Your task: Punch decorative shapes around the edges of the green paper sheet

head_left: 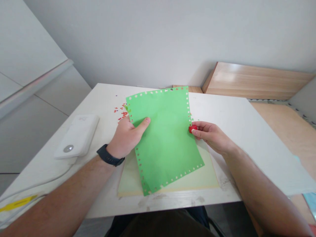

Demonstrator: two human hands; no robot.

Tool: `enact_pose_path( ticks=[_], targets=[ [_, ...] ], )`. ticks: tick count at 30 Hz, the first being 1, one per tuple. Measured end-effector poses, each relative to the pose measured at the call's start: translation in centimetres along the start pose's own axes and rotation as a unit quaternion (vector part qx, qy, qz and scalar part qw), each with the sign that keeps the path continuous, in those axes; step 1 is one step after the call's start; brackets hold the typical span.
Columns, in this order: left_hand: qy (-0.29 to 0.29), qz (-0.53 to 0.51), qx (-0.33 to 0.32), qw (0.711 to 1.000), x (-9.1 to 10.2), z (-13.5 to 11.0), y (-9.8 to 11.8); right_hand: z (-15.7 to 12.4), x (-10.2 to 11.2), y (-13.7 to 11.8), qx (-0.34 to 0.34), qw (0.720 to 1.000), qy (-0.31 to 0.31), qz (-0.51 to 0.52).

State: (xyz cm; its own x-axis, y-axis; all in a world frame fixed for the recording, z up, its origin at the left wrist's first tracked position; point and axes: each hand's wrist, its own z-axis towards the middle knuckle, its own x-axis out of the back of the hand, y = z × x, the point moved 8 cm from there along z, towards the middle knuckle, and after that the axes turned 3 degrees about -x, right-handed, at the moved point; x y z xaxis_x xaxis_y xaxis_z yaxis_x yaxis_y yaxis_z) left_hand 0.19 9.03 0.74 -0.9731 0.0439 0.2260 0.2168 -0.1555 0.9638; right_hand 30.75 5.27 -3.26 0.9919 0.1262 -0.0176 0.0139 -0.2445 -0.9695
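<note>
A green sheet of paper (165, 135) is held up at a tilt over the table, with small shaped holes punched along its edges. My left hand (129, 135) grips it by the left side, thumb on the front and the other fingers hidden behind. At the right edge of the sheet, my right hand (209, 133) is closed on a small red craft punch (193, 128), which touches the paper's border. Holes line the right edge above the punch; below it that edge looks plain. Beneath the sheet lies a pale yellow mat or paper (207, 171), partly covered.
Red paper bits (124, 114) are scattered behind my left hand, and a few green bits (193, 119) lie beyond the punch. On the left of the white table (247, 138) is a white power bank (79, 136) with a cable. A yellow strip (18, 203) lies near the front left.
</note>
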Motion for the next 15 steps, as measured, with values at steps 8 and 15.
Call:
enact_pose_path(
  ticks=[8, 15],
  targets=[
    [0.004, 0.011, 0.006, 1.000, -0.07, -0.15, 0.46, -0.34, -0.46, -0.47, -0.003, 1.000, -0.023, -0.014],
    [0.000, 0.012, 0.001, 1.000, 0.05, -0.17, 0.51, -0.54, -0.76, -0.89, 0.009, 0.999, -0.037, -0.017]
  ],
)
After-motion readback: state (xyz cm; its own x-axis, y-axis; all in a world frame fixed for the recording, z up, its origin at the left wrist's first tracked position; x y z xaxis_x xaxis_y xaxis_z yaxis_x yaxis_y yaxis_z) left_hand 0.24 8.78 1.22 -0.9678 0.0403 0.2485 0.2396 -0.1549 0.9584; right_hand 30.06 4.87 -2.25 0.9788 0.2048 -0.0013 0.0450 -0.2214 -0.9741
